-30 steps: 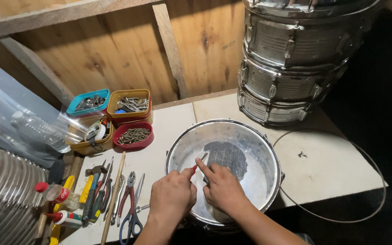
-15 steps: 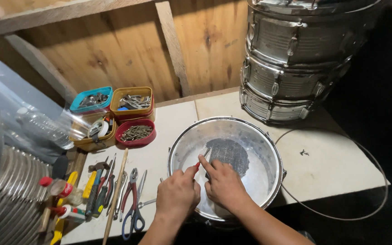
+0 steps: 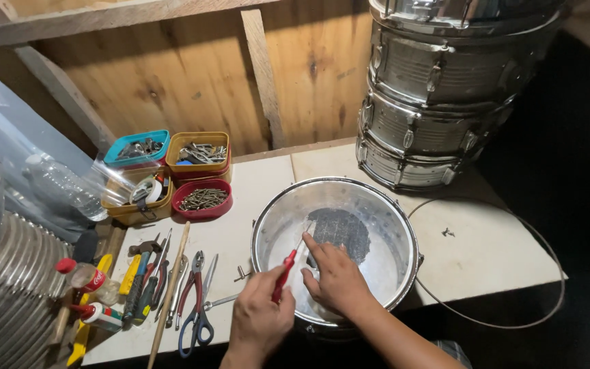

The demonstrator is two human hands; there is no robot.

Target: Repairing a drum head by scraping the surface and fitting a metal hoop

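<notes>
Left hand (image 3: 259,321) gripping red-handled screwdriver (image 3: 285,272), right hand (image 3: 336,280) – fingers spread – inside drum shell (image 3: 384,212)

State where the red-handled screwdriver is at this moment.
In the head view, the screwdriver is low and centre, held in the left hand. Its shaft reaches over the near rim into the drum shell, just left of the right hand.

Bare tabletop (image 3: 486,249) right of drum shell (image 3: 377,205)
</notes>
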